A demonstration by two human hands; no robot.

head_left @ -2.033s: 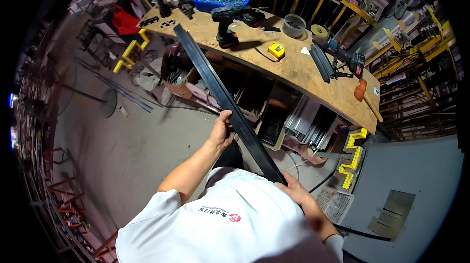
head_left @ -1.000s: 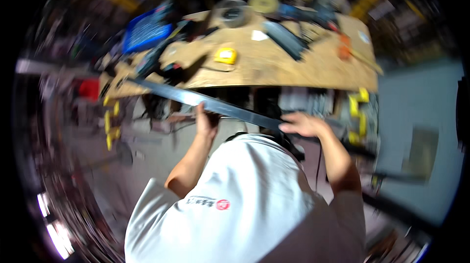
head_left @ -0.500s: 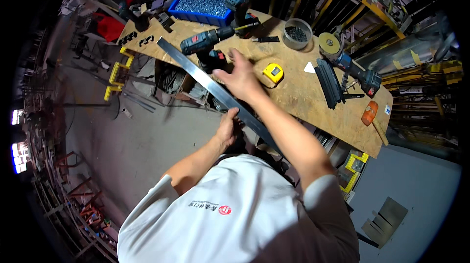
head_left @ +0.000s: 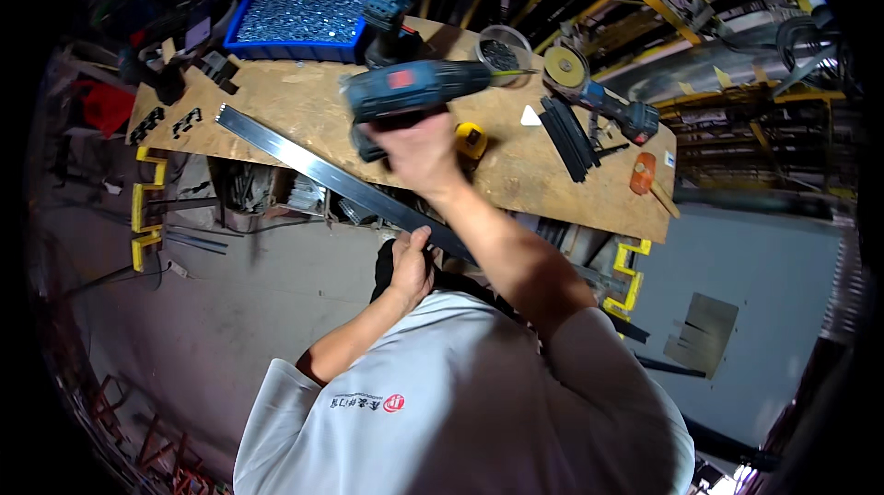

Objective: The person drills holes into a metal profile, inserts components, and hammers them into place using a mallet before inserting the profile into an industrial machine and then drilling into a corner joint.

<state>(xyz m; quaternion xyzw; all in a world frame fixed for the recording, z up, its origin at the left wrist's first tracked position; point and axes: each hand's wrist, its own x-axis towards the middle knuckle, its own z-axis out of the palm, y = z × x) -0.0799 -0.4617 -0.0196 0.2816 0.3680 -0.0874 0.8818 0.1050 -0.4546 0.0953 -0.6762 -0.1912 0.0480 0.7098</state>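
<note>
My right hand [head_left: 424, 152] is wrapped round the handle of a cordless drill [head_left: 419, 90], raised over the workbench. The drill is dark blue with a red patch, slightly blurred, and its long bit points right. Low in front of my body, my left hand [head_left: 413, 265] grips a long metal bar [head_left: 318, 166]. The bar slants up to the left, its far end over the bench edge; its near end is hidden behind my right forearm. A yellow tape measure [head_left: 471, 139] lies on the bench just right of my right hand, partly covered by it.
On the wooden workbench [head_left: 543, 186] stand a blue bin [head_left: 299, 16] of small metal screws, a second drill [head_left: 398, 2], and a clear tub [head_left: 503, 50] of dark bits. Farther right lie black strips [head_left: 568, 138], an angle grinder [head_left: 603, 99] and an orange mallet [head_left: 644, 174].
My right hand, open before, has closed on the drill and lifted it off the bench. My left hand still holds the metal bar. The whole view has shifted.
</note>
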